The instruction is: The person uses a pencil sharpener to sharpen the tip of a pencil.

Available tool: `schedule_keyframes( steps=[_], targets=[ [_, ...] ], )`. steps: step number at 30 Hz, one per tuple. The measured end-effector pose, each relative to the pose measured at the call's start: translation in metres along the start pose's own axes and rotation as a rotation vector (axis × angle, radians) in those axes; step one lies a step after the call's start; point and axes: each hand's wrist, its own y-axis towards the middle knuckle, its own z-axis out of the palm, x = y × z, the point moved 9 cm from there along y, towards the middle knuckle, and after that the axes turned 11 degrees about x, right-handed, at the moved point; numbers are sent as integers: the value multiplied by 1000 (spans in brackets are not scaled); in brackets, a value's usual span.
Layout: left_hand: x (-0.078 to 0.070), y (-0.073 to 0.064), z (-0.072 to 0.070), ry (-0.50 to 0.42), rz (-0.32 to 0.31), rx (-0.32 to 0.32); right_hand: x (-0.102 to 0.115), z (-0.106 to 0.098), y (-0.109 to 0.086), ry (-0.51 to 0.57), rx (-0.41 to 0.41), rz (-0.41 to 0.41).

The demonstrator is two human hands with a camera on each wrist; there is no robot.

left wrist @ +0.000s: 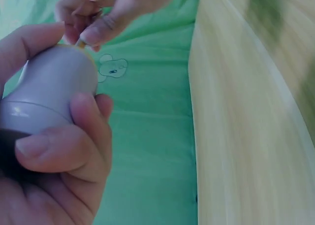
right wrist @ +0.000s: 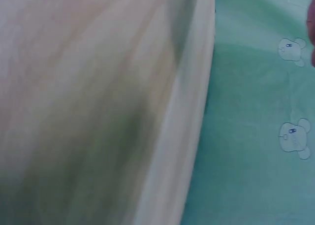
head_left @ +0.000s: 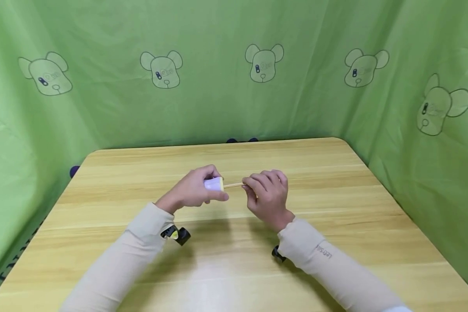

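Note:
Above the table, my left hand (head_left: 193,190) grips a small pale-lavender waisted container (head_left: 213,184) with a yellow rim, tipped on its side so the rim faces right. The left wrist view shows its smooth body (left wrist: 61,80), a seam lower down and a dark lower end partly covered by the fingers. Out of the rim end runs a thin yellowish stick (head_left: 234,185). My right hand (head_left: 268,193) pinches the stick's other end between thumb and fingers, a short way from the rim. Only a sliver of a hand (right wrist: 312,30) appears in the right wrist view.
Beneath both hands lies a wood-grain table (head_left: 320,173) with rounded far corners. Green curtains (head_left: 214,104) printed with bear heads hang behind it and along both sides. Each sleeve cuff carries a small black camera (head_left: 183,235).

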Motion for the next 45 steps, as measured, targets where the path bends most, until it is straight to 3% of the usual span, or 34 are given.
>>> schedule_keyframes(
  steps=[4,9,13,19,23,26,29,31,34,35,37,40,45],
  targets=[
    [1,1,5,-113,-47,61,2,2,-7,0,-67,-24],
    [3,1,9,-164,-62,108,4,4,-13,-10,-116,-55],
    [4,2,12,-194,-83,128,2,6,-14,-34,-110,-64],
    [4,2,11,-147,-82,102,5,11,-13,-97,-65,-110],
    [6,2,10,-64,-63,58,8,13,-9,-58,17,-125],
    [3,1,8,57,2,-3,7,17,-2,-8,151,-73],
    [-2,0,5,207,77,-84,-1,31,6,103,432,48],
    [-5,-1,7,298,118,-118,-9,49,5,292,726,194],
    [-9,-1,14,445,175,-132,-21,70,-8,604,1121,513],
    [-10,-1,16,476,186,-132,-24,73,-12,654,1212,600],
    [-9,-1,17,479,184,-131,-27,75,-13,703,1294,671],
    [-7,-1,8,402,144,-151,-29,71,-3,579,1236,581],
    [-1,0,-3,279,60,-127,-19,48,17,307,853,269]
  ],
)
